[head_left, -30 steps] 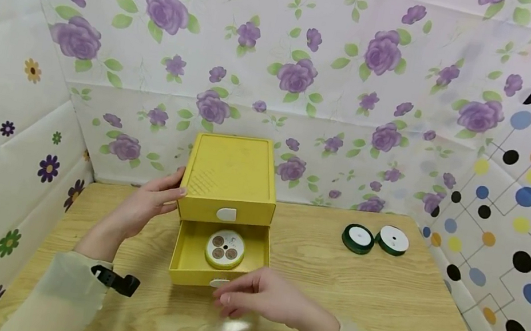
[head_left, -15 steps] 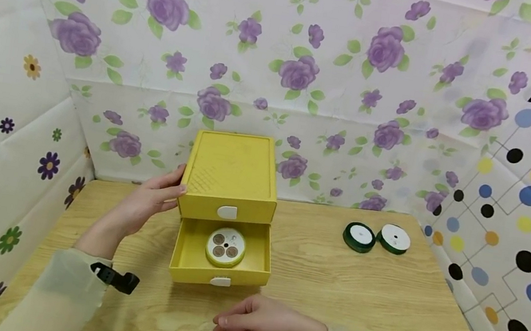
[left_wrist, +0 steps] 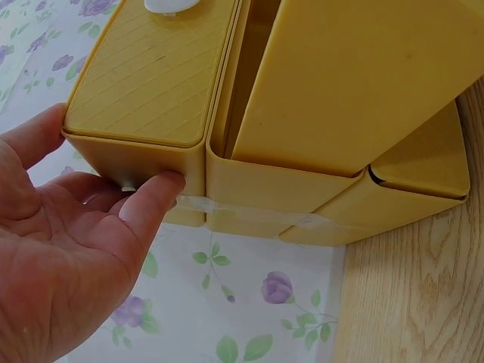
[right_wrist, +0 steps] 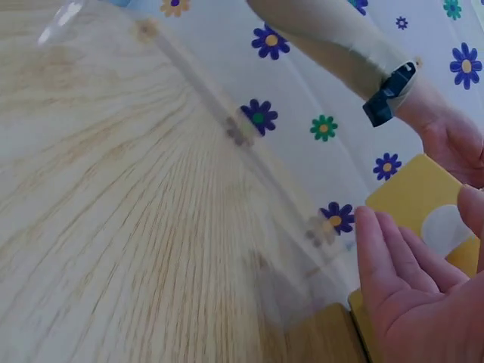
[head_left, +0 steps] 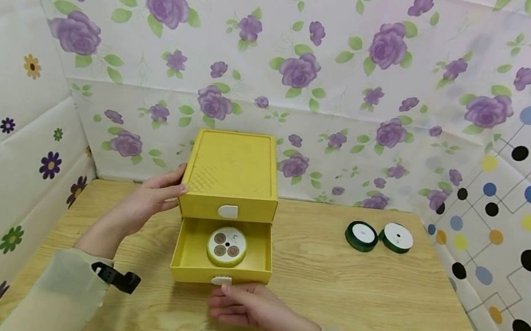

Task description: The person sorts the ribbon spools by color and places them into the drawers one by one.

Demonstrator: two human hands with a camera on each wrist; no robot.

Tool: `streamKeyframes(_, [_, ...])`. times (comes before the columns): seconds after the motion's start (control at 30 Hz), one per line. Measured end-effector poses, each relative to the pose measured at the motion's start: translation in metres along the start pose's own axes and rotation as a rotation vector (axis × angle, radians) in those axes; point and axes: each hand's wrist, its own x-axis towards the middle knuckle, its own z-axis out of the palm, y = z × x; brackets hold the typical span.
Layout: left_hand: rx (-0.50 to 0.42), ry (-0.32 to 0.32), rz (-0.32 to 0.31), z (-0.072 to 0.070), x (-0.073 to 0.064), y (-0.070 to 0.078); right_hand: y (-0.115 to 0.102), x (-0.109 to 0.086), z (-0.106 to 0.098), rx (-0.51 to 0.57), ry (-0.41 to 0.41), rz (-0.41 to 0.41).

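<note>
A yellow drawer box (head_left: 236, 167) stands near the back wall. One drawer (head_left: 183, 251) below its top tier is pulled out, and a round spool (head_left: 224, 262) with a white printed face lies inside. My left hand (head_left: 147, 202) rests at the box's upper left edge; the left wrist view shows its fingers against the side panel (left_wrist: 98, 151). My right hand (head_left: 263, 310) is under the open drawer's front, palm turned up and fingers extended in the right wrist view. Its thumb tip is right at the white pull tab (head_left: 220, 280).
Two spools with white faces and dark green edges, a left one (head_left: 361, 236) and a right one (head_left: 397, 238), lie at the back right of the wooden table (head_left: 357, 307). Patterned cloth walls (head_left: 351, 86) enclose the back and both sides.
My right hand drops away below the drawer front, then comes back up to the pull tab with its palm turned upward. The left hand stays at the box, and the drawer looks unmoved.
</note>
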Motion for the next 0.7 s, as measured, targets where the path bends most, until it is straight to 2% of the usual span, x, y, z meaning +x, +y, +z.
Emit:
streamKeyframes(0.27, [0.000,-0.005,0.000,-0.0001,-0.0003,0.0009,-0.0034,0.0012,0.0071,0.075,0.060,-0.016])
streamKeyframes(0.7, [0.003,-0.009,0.006,0.0009,-0.0004,0.0009,-0.0039,0.0015,0.0079,0.098,0.078,-0.020])
